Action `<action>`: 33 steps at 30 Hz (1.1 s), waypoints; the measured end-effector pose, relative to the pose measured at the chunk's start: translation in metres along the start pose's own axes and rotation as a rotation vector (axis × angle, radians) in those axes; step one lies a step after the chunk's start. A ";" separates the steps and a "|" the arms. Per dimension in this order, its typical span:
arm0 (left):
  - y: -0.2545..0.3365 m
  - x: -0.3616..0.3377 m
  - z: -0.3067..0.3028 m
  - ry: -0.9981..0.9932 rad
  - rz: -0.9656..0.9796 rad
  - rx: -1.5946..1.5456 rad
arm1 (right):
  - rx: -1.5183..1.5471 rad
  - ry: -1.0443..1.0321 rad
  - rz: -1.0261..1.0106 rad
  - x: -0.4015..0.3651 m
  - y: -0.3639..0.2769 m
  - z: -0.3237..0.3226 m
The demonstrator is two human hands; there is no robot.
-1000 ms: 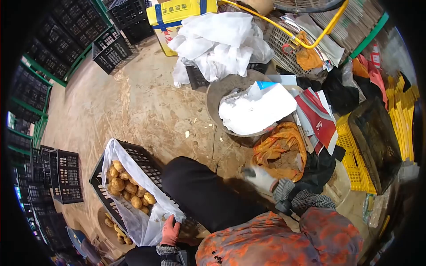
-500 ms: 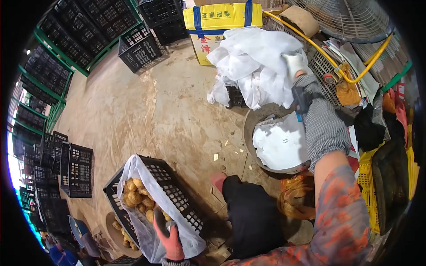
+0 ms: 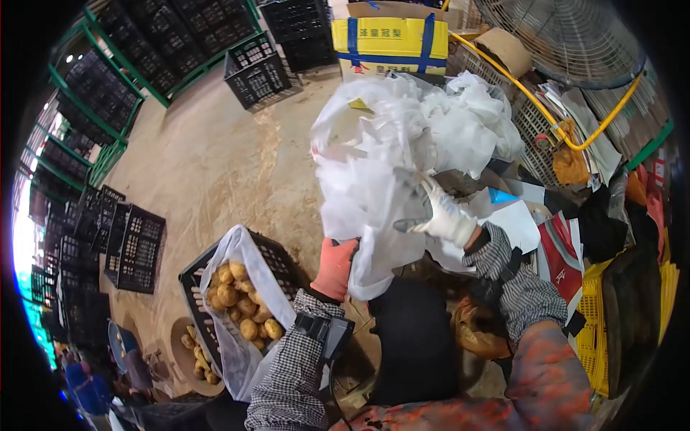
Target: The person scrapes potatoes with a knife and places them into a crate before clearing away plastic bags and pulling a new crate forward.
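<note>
My left hand [image 3: 335,269], in a coral glove with dark fingers, is closed on the edge of a white translucent liner bag [image 3: 370,194]. The bag hangs loose and crumpled in front of me, spreading up toward a heap of similar white bags [image 3: 471,122]. On the bag's right side is my right hand [image 3: 440,215], in a white glove with grey fingertips; its fingers are spread and it holds nothing visible. Left of my left hand stands a black crate [image 3: 272,253] lined with a white bag [image 3: 237,373] and partly filled with potatoes [image 3: 241,302].
A round basin [image 3: 188,359] with potatoes sits beyond the lined crate. Black crates [image 3: 134,248] stand along the left. A yellow box [image 3: 388,44] and a large fan [image 3: 564,39] are at the back. Yellow crates [image 3: 595,323] and paper sheets [image 3: 514,226] lie right.
My left hand has moved from the potato crate to the white bag and gripped it. The right hand has come down and left from the heap, and a bag now spreads between them.
</note>
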State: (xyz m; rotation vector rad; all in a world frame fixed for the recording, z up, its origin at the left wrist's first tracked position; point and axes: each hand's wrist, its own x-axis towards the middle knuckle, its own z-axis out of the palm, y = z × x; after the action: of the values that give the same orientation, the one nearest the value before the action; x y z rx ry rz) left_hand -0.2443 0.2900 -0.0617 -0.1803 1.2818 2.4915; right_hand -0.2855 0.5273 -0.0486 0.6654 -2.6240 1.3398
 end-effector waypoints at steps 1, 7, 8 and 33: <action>0.003 -0.008 -0.001 0.011 0.015 -0.004 | -0.173 0.022 0.074 -0.007 0.025 0.016; -0.007 -0.054 -0.048 0.238 0.474 0.924 | 0.559 -0.505 0.402 0.024 0.025 0.124; 0.003 -0.069 -0.052 0.254 0.476 0.930 | 0.766 -0.538 0.541 0.028 0.021 0.142; 0.189 -0.014 -0.321 0.539 0.337 1.815 | 0.081 0.311 0.294 0.284 0.320 0.180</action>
State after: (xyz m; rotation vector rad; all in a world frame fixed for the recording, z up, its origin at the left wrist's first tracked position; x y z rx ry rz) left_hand -0.3099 -0.0746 -0.1009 -0.1460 3.2645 0.5367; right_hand -0.6635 0.4549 -0.3088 0.0651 -2.4886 1.4910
